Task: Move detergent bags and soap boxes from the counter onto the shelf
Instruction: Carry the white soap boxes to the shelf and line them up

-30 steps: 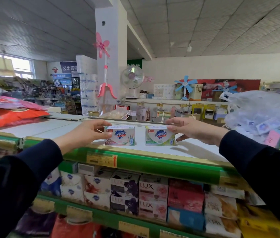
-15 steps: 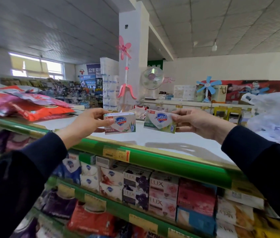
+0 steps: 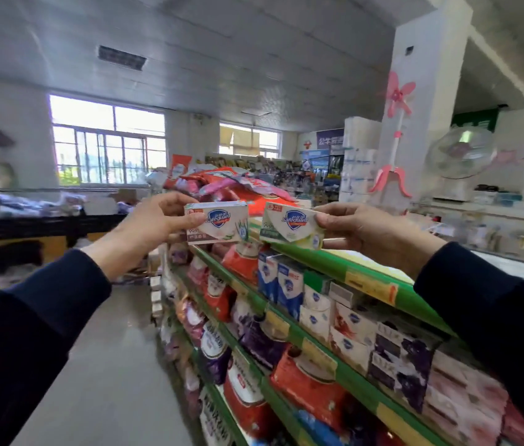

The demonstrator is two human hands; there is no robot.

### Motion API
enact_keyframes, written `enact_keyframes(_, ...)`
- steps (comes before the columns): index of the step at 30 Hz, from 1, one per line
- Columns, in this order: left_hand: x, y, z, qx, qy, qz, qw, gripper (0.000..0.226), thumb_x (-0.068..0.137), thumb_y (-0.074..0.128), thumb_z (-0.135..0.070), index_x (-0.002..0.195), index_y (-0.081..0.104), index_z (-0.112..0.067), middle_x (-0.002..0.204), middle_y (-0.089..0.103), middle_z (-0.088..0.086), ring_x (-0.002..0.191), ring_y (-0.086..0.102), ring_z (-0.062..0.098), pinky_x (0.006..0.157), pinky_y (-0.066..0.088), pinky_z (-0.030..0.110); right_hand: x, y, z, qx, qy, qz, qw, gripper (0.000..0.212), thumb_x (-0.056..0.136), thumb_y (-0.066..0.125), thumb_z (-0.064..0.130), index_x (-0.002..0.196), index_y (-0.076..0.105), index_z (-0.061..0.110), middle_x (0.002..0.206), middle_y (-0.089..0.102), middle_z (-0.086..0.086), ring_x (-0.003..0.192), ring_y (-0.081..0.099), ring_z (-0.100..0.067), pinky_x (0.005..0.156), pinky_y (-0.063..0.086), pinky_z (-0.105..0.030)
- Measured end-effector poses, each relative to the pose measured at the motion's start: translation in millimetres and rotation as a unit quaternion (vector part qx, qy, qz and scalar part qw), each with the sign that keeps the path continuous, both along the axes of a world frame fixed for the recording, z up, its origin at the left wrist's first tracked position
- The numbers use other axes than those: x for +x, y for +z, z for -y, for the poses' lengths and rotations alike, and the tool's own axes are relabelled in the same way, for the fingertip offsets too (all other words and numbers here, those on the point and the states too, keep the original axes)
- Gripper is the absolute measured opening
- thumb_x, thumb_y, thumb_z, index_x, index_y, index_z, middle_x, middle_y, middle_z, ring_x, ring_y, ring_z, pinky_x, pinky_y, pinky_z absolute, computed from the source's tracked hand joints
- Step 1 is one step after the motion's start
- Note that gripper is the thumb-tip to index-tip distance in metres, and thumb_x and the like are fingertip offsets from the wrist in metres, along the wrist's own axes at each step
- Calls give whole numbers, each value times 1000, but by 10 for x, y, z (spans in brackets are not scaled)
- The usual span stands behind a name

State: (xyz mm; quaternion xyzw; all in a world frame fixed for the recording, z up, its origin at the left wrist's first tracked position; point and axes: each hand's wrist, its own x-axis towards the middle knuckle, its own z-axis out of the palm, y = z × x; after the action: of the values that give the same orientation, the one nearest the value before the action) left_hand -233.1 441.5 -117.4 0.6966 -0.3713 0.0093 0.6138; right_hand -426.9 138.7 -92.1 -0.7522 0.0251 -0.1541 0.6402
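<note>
My left hand grips a white Safeguard soap box with a brown stripe, held in the air at chest height. My right hand pinches a second Safeguard soap box, white and pale green, just to the right of the first. Both boxes hover above the top edge of the green shelf unit. Red and pink detergent bags lie piled on the counter top behind the boxes.
Below run green shelves stocked with soap boxes and red and purple detergent packs. An open aisle floor lies to the left. A white pillar and a fan stand at the right.
Both hands lifted the soap boxes off the counter top and carry them left. My view has swung left along the shelf toward the windows.
</note>
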Motion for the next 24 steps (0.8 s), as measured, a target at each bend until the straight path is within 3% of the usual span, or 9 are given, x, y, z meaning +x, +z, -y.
enact_keyframes(4,-87,0,-977,3,78,2,997,46,70,84,-41,110,71,-23,104,80,-1,97,77,19,81,60,39,433,-2,-629,2,91,0,996,31,79,74,17,108,72,7,109,77,-15,88,76,-20,68,64,-26)
enact_keyframes(7,-293,11,-1793,-10,139,-9,990,50,69,83,-36,114,69,-17,103,80,2,95,77,20,72,62,30,708,-14,-1258,-5,161,-12,987,30,81,74,18,109,72,8,109,77,-16,83,76,-20,66,64,-23)
enact_keyframes(9,-506,13,-2326,-11,182,-8,983,45,72,83,-32,112,68,-16,103,80,3,92,78,18,63,59,22,854,-37,-1714,-14,213,-6,977,30,82,74,19,110,72,8,112,77,-17,88,77,-20,70,64,-25)
enact_keyframes(14,-1111,2,-3484,-12,272,-9,962,44,71,83,-31,109,69,-16,101,80,3,82,77,12,57,56,19,967,-80,-2854,-33,298,12,954,38,79,75,28,114,72,11,118,75,-15,101,74,-23,82,63,-29)
enact_keyframes(20,-2075,-21,-4827,-12,389,-14,921,66,54,90,-44,112,71,-18,112,77,7,97,76,25,76,63,37,826,-132,-4379,-16,399,15,917,43,78,72,23,118,70,7,117,76,-15,97,74,-21,75,64,-26)
enact_keyframes(24,-2854,-36,-5584,15,480,-11,877,62,55,91,-51,108,72,-24,112,77,6,97,76,25,80,62,42,690,-155,-5346,-36,472,22,881,43,84,71,26,123,69,8,119,76,-13,107,71,-25,92,61,-35)
